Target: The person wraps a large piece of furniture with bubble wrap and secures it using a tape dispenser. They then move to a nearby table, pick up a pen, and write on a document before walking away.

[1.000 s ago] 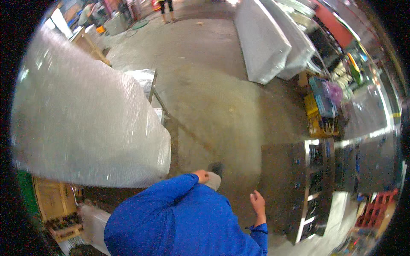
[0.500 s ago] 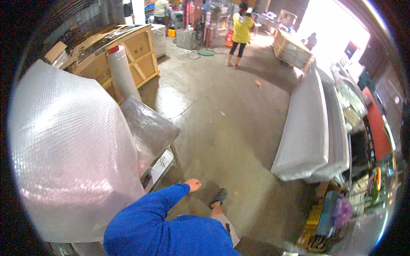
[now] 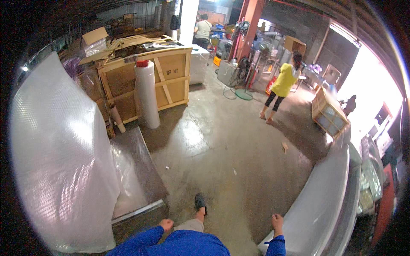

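My left hand (image 3: 166, 224) hangs low in front of me, its fingers loosely curled with nothing in them. It is nearest to the brown flat-topped table (image 3: 147, 168) partly draped in clear wrap. Beyond that stands a large bulk covered in bubble wrap (image 3: 60, 149). My right hand (image 3: 277, 221) is held out at my side, closed and holding nothing. Beside it lean long panels wrapped in white foam (image 3: 314, 205); in this picture the hand overlaps their near edge, and I cannot tell whether it touches. One dark shoe (image 3: 200, 204) of mine is forward on the concrete floor.
A wooden crate (image 3: 173, 79) stands ahead left, with an upright roll of wrap (image 3: 146, 96) before it. A person in a yellow top (image 3: 283, 81) stands ahead right, near another wooden crate (image 3: 328, 113). A red pillar (image 3: 245, 32) and coiled hose (image 3: 244, 94) are farther back.
I have moved forward and my view has turned left and up. The table and wrapped bulk are closer alongside me. My right hand has come into view; my left arm is lower.
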Demonstrator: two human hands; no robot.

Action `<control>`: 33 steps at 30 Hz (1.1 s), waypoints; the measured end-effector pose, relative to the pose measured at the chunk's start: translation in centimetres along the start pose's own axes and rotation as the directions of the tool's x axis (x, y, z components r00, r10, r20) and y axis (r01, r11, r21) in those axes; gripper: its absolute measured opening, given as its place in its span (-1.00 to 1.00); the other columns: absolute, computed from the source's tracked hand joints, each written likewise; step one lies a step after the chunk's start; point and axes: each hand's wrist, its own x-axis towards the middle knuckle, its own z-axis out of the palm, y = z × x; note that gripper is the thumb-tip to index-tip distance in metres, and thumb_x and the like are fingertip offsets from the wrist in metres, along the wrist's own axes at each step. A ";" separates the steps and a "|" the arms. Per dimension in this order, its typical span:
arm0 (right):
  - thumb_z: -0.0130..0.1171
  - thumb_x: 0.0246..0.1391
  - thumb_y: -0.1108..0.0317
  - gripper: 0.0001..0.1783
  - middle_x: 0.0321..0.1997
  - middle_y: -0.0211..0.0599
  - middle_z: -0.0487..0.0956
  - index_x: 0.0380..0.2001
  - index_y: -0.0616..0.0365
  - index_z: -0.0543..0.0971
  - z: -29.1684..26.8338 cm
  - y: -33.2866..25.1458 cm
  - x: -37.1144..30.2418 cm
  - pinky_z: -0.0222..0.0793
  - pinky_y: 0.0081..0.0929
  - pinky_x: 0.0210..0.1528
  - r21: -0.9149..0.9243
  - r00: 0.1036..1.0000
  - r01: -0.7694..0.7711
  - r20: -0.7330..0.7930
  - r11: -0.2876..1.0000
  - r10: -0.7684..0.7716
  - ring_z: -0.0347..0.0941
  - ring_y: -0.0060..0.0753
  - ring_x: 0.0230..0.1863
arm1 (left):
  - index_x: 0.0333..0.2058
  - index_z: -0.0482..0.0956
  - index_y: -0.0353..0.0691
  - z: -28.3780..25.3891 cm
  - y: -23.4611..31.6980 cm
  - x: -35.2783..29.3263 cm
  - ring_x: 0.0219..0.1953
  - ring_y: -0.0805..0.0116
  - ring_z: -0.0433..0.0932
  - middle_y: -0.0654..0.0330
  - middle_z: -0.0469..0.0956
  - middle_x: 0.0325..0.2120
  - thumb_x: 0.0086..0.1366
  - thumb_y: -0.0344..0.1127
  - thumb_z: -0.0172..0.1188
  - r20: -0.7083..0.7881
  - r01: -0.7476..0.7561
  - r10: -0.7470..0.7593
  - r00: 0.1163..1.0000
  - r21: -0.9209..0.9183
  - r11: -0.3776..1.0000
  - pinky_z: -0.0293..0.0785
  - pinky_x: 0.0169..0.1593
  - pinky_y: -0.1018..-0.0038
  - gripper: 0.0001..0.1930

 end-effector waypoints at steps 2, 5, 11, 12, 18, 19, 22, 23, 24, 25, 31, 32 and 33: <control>0.17 0.15 0.16 -0.63 -0.22 0.04 0.68 -0.21 0.28 0.66 0.5 -5.3 8.5 0.49 -0.20 -0.06 0.160 0.998 0.060 0.013 0.985 -0.063 0.63 0.00 -0.13 | -0.06 0.69 -0.15 0.1 -0.5 3.2 -0.03 0.04 0.64 -0.05 0.67 -0.11 0.23 0.31 0.07 0.029 0.074 -0.079 0.996 0.148 0.986 0.51 0.03 0.08 -0.36; 0.21 0.11 0.16 -0.70 -0.33 0.10 0.64 -0.30 0.20 0.67 4.3 -11.4 16.0 0.50 -0.19 -0.22 0.097 0.964 0.245 0.085 0.965 -0.254 0.63 -0.03 -0.27 | -0.06 0.68 -0.17 -1.6 0.9 8.7 -0.04 -0.01 0.63 -0.08 0.67 -0.14 0.25 0.32 0.03 0.217 0.203 -0.236 0.947 0.164 0.965 0.49 0.02 0.05 -0.34; 0.28 0.03 0.05 -0.56 -0.03 0.03 0.63 -0.10 0.11 0.67 17.6 -19.5 20.5 0.52 0.02 0.03 -0.108 0.486 0.252 0.874 0.962 -0.029 0.60 0.09 -0.04 | -0.05 0.68 -0.23 -9.5 14.4 25.1 -0.06 -0.11 0.62 -0.13 0.68 -0.20 0.28 0.35 -0.06 0.376 -0.207 0.079 0.923 0.315 0.926 0.47 0.00 0.00 -0.28; 0.28 0.04 0.04 -0.56 -0.04 0.03 0.64 -0.11 0.11 0.67 19.4 -21.2 21.5 0.52 0.01 0.03 -0.084 0.498 0.153 0.867 0.985 -0.004 0.60 0.09 -0.04 | -0.19 0.70 -0.24 -11.0 17.0 27.4 -0.22 -0.05 0.66 -0.08 0.69 -0.38 0.30 0.30 -0.04 0.210 0.077 -0.077 0.975 0.011 0.997 0.50 -0.10 0.06 -0.34; 0.24 0.07 0.02 -0.59 -0.14 0.00 0.65 -0.17 0.11 0.68 26.0 -31.4 33.8 0.52 -0.01 -0.01 -0.006 0.508 -0.018 0.861 1.000 0.014 0.61 0.06 -0.09 | -0.22 0.70 -0.15 -24.5 32.7 45.0 -0.22 0.10 0.68 0.04 0.70 -0.29 0.30 0.08 0.11 -0.171 -0.044 0.012 0.985 -0.184 0.982 0.54 -0.09 0.19 -0.58; 0.24 0.08 0.01 -0.59 -0.15 0.00 0.66 -0.18 0.11 0.68 27.0 -32.8 36.4 0.52 -0.01 -0.01 -0.004 0.503 -0.025 0.864 1.000 0.016 0.61 0.05 -0.10 | -0.20 0.71 -0.14 -26.3 34.7 47.5 -0.19 0.08 0.68 0.02 0.70 -0.26 0.29 0.09 0.11 -0.197 -0.056 0.022 0.980 -0.172 0.984 0.54 -0.06 0.19 -0.58; 0.22 0.09 0.00 -0.59 -0.20 -0.02 0.66 -0.21 0.10 0.69 30.0 -36.0 44.4 0.52 -0.02 -0.03 -0.022 0.475 -0.026 0.879 0.999 0.032 0.62 0.04 -0.12 | -0.16 0.71 -0.09 -29.7 38.5 52.9 -0.12 0.04 0.67 0.00 0.70 -0.21 0.28 0.13 0.10 -0.177 0.049 -0.068 0.982 -0.108 0.993 0.54 0.00 0.20 -0.55; 0.21 0.10 0.00 -0.60 -0.22 -0.02 0.67 -0.22 0.10 0.69 31.0 -36.7 47.4 0.52 -0.02 -0.03 -0.033 0.468 -0.019 0.883 0.999 0.038 0.62 0.03 -0.12 | -0.14 0.71 -0.07 -30.8 39.6 54.7 -0.11 0.03 0.66 0.00 0.70 -0.21 0.27 0.14 0.10 -0.151 0.112 -0.125 0.981 -0.088 0.990 0.54 0.01 0.20 -0.55; 0.21 0.10 -0.01 -0.60 -0.23 -0.03 0.67 -0.23 0.10 0.69 32.1 -37.6 50.3 0.52 -0.02 -0.04 -0.042 0.459 -0.010 0.887 0.999 0.041 0.62 0.03 -0.13 | -0.14 0.71 -0.06 -31.5 40.2 55.7 -0.11 0.03 0.66 0.02 0.70 -0.21 0.27 0.16 0.09 -0.099 0.115 -0.118 0.988 -0.030 0.993 0.53 0.03 0.21 -0.54; 0.20 0.11 -0.01 -0.60 -0.25 -0.03 0.67 -0.24 0.10 0.69 33.1 -38.4 53.3 0.52 -0.03 -0.04 -0.052 0.453 0.006 0.891 0.999 0.043 0.62 0.02 -0.14 | -0.13 0.71 -0.04 -32.6 40.6 56.6 -0.11 0.03 0.66 0.03 0.70 -0.21 0.26 0.18 0.09 -0.012 0.171 -0.171 0.985 0.061 0.983 0.53 0.04 0.22 -0.53; 0.16 0.14 -0.04 -0.58 -0.34 -0.06 0.69 -0.29 0.10 0.70 39.4 -48.6 76.8 0.52 -0.04 -0.07 -0.129 0.608 0.198 0.794 0.972 -0.018 0.63 -0.01 -0.18 | -0.17 0.74 -0.05 -37.6 41.8 61.9 -0.11 0.11 0.67 0.09 0.71 -0.21 0.24 0.13 0.14 -0.169 0.185 -0.249 0.954 -0.325 0.928 0.54 0.03 0.25 -0.57; 0.17 0.15 0.01 -0.59 -0.40 -0.14 0.66 -0.29 0.18 0.70 40.6 -51.6 81.2 0.50 -0.17 -0.17 -0.014 0.593 0.093 0.804 0.996 -0.044 0.58 -0.19 -0.30 | -0.18 0.74 -0.04 -38.1 41.8 62.9 -0.11 0.14 0.67 0.10 0.71 -0.21 0.24 0.11 0.15 -0.199 0.188 -0.287 0.937 -0.408 0.894 0.55 0.03 0.26 -0.58; 0.18 0.17 0.07 -0.59 -0.47 -0.23 0.64 -0.28 0.26 0.69 41.5 -55.1 85.9 0.47 -0.30 -0.27 0.046 0.608 -0.035 0.794 0.998 -0.015 0.52 -0.37 -0.42 | -0.18 0.74 -0.04 -38.6 41.7 64.0 -0.11 0.16 0.67 0.11 0.71 -0.22 0.24 0.10 0.16 -0.232 0.208 -0.355 0.906 -0.485 0.849 0.55 0.02 0.27 -0.60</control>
